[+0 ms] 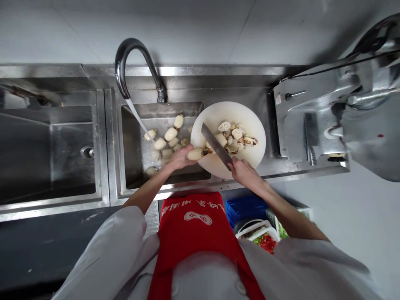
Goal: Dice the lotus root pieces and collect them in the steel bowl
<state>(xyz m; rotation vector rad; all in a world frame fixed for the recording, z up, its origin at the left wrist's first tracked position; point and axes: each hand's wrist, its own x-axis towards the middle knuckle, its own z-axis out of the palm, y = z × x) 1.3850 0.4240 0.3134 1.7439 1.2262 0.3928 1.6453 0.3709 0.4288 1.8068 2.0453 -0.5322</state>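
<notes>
- My left hand [183, 157]: closed on root [194, 154], which juts right from the fingers over the board [215, 113] edge.
- My right hand [245, 171]: wrapped round knife [217, 146] handle, blade over board.
- Cut pieces [236, 133] beyond root.

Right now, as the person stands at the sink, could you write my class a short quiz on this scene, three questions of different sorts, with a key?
1. Multiple choice: What does the right hand hold?
A. A ladle
B. A knife
C. A scrubbing brush

2. True or false: The tap is running into the basin where several pale root pieces lie.

3. Fill in the blank: The knife blade is above the round white ____, where cut pieces lie, while the left hand grips a whitish root.

Key: 1 B; 2 true; 3 board.
</notes>
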